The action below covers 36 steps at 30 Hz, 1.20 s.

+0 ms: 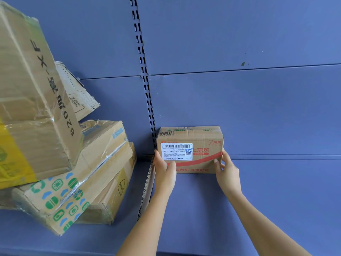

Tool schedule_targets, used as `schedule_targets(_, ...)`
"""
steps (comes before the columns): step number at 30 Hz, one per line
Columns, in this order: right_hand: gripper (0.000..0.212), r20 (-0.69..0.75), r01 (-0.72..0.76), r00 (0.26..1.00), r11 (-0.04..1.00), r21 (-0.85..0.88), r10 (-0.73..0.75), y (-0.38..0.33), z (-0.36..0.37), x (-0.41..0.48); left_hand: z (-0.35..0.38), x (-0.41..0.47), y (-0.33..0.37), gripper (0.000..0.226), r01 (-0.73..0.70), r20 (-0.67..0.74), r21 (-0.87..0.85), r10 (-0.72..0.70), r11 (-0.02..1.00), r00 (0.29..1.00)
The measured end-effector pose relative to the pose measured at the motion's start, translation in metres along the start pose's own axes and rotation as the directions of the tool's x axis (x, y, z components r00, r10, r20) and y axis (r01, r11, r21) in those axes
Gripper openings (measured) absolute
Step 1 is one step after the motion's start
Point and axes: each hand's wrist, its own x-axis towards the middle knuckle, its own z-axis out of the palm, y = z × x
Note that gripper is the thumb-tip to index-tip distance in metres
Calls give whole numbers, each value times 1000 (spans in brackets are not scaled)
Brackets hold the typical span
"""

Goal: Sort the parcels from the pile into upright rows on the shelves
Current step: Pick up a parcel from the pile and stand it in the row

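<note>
At the far left, the pile of parcels [55,145] leans in a loose stack on the blue shelf [276,200]. A large tilted box [33,89] sits on top, with a taped box with green and blue print [88,163] below it. Right of the pile, a slotted upright [145,85] runs down the back panel [239,98], and a strip of corrugated card [147,189] lies below it. The left hand [164,169] grasps the left end of a small brown parcel [201,143], thumb across its front. The parcel (white label [176,151] facing out) stands against the back panel just right of the upright, and its base seems to rest on the shelf. The right hand [226,169] grasps its lower right corner, fingers curled on the front.
</note>
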Motion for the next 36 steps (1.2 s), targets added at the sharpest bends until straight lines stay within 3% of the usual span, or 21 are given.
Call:
schedule_targets(4, 48, 16, -3, 1000, 1000, 10, 3, -3, 1, -2, 1, 4, 3, 74, 43, -13, -31, -44, 999, 999)
schedule_targets(9, 49, 29, 5, 1000, 1000, 8, -5, -6, 2, -3, -1, 9, 0, 85, 48, 6, -11, -48, 999, 999)
schedule_targets(12, 49, 42, 17, 999, 1000, 12, -17, -4, 0, -1, -3, 6, 5, 78, 75, 13, 15, -75, 997, 997)
schedule_targets(17, 47, 47, -4, 999, 1000, 11, 3, -10, -3, -1, -6, 3, 12, 72, 89, -59, 217, -78, 972, 995)
schedule_targets(27, 45, 100, -64, 993, 997, -42, 68, -9, -13, -13, -7, -12, 33, 70, 72, -167, 412, -2, 909, 986)
schedule_targets(31, 40, 132, -45, 990, 996, -81, 55, -9, -13, -21, -13, -17, 32, 65, 54, -124, 378, -7, 924, 992)
schedule_targets(36, 60, 217, -36, 974, 991, -131, 64, -11, -5, -26, -15, -25, 32, 65, 18, -6, 343, -17, 939, 1000)
